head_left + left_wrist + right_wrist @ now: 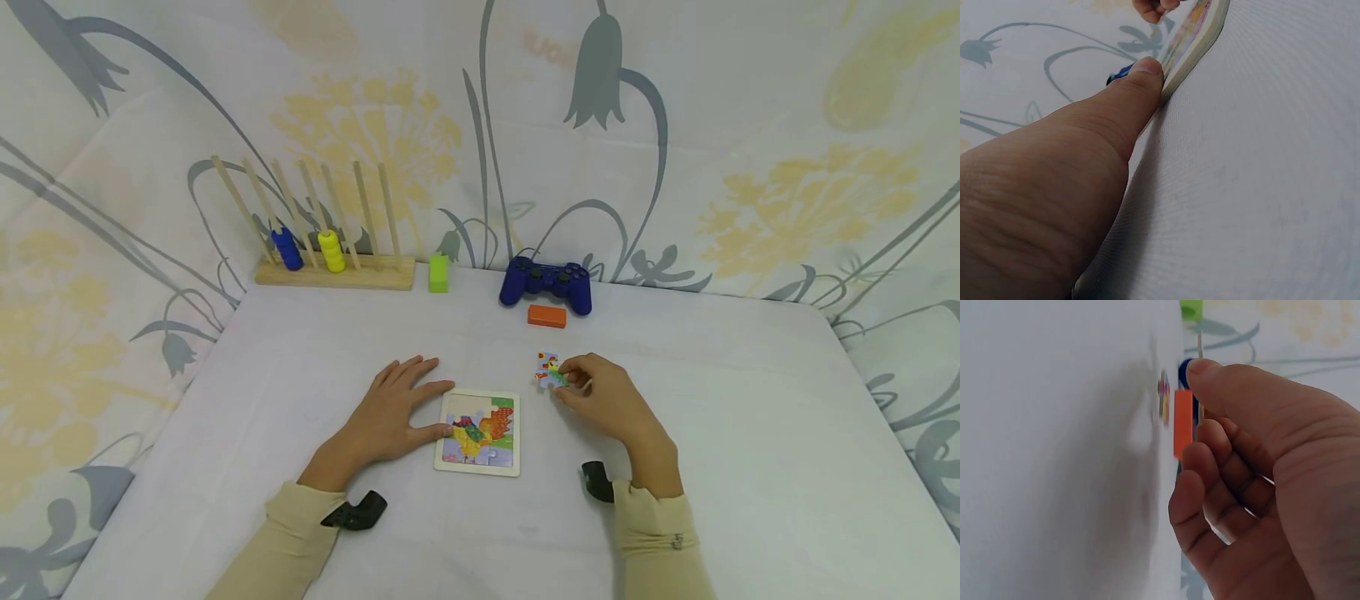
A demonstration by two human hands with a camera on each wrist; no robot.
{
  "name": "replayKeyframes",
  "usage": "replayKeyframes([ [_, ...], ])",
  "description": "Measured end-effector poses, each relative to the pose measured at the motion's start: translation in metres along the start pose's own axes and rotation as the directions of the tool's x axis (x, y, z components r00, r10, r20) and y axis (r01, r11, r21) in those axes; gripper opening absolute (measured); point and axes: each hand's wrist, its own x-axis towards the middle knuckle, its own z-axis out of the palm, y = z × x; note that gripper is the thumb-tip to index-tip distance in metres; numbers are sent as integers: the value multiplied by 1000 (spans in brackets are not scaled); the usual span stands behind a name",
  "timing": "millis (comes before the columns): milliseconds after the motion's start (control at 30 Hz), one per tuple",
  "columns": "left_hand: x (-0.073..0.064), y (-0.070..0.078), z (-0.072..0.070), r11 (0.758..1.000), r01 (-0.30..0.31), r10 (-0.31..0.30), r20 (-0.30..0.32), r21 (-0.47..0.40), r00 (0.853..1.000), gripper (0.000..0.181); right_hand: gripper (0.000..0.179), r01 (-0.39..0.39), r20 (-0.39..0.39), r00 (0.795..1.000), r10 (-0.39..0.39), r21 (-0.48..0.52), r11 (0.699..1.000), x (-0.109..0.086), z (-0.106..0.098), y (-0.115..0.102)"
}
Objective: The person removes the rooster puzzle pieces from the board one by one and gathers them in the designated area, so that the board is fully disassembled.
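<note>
The left hand (390, 417) lies flat on the white table (750, 467), fingers spread, thumb tip touching the left edge of the square wooden rooster puzzle board (477, 434). The right hand (603, 400), fingers curled, pinches a small colourful jigsaw piece (549, 370) just right of and beyond the board; its picture is too small to read

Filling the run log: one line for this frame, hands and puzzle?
left hand: flat, thumb on puzzle tray edge | right hand: pinches puzzle piece, right of tray | tray: partly filled
</note>
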Motion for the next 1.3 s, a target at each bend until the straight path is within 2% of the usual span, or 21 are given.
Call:
replayKeyframes([
  [267, 0, 0, 1, 1000, -5, 5, -8, -3, 1000, 66, 29, -104, -1, 995, 104, -42, 994, -5, -14, 14],
  [533, 0, -1, 2, 1000, -3, 3, -7, -9, 1000, 65, 32, -120, -58, 992, 114, -121, 985, -2, -11, 21],
  [933, 1, -2, 2, 1000, -6, 6, -14, -3, 1000, 65, 30, -159, -110, 983, 147, -115, 981, 2, -4, 21],
  [1300, 0, -2, 3, 1000, -6, 6, -10, -3, 1000, 64, 32, -218, -119, 971, 208, -77, 973, 6, 2, 15],
])
